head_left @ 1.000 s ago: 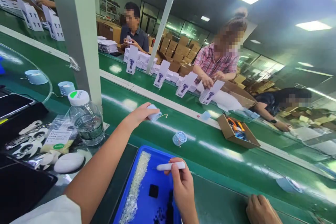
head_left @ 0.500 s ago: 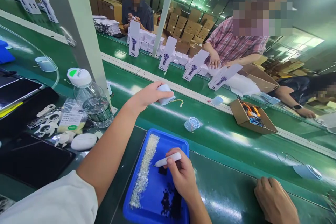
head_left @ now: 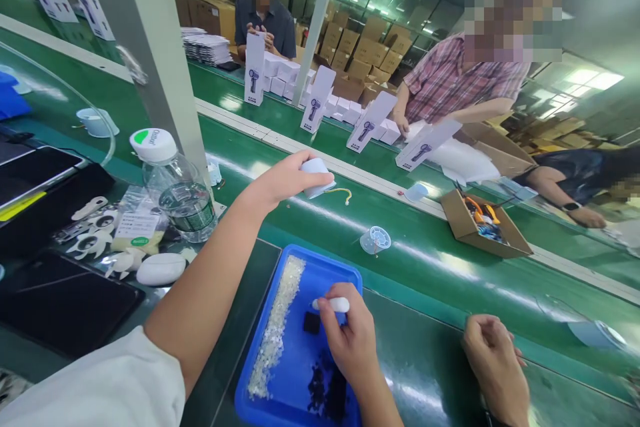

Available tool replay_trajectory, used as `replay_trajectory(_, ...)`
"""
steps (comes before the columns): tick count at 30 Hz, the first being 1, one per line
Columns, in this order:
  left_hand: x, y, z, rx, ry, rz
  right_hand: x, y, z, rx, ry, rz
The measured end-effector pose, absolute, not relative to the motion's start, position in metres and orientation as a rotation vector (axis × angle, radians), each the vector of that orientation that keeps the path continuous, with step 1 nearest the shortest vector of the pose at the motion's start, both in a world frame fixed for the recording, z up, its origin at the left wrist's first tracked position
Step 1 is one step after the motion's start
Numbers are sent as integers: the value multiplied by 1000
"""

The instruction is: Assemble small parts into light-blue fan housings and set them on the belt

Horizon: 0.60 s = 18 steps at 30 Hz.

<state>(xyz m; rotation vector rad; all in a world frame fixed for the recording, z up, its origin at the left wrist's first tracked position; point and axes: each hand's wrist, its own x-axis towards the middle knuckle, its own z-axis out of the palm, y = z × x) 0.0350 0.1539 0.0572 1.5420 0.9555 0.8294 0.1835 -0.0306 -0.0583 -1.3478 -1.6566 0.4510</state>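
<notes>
My left hand (head_left: 287, 180) reaches out over the green belt, its fingers closed around a light-blue cylindrical part (head_left: 316, 177). A thin yellow wire with a small plug trails from the part's right side. My right hand (head_left: 350, 333) is above the blue tray (head_left: 295, 407), pinching a white pen-shaped tool (head_left: 339, 305). The tool's tip is hard to make out against the fingers. In the tray lie a strip of small clear pieces (head_left: 275, 333), a black square block (head_left: 312, 323) and loose black bits (head_left: 317, 380), partly covered by my right hand and forearm.
Another light-blue part (head_left: 375, 240) sits on the belt. A co-worker's hand (head_left: 497, 360) rests at the right. At left stand a water bottle (head_left: 177, 193) and a metal post (head_left: 145, 47). A carton of tools (head_left: 480, 223) and white boxes (head_left: 370, 121) lie beyond.
The white tool has shifted right, away from the clear pieces, uncovering more of the black block. Parts on the belt have slid right. The co-worker's hand at right has turned and moved left.
</notes>
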Motion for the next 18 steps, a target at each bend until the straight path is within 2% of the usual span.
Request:
replay_trajectory(5,38,153,58,1552,964,845,197,-31,-52,-1305,-1528,293)
replay_trajectory(18,38,149,66,1580,983,857,197,-38,-59,-1233,-1553,446)
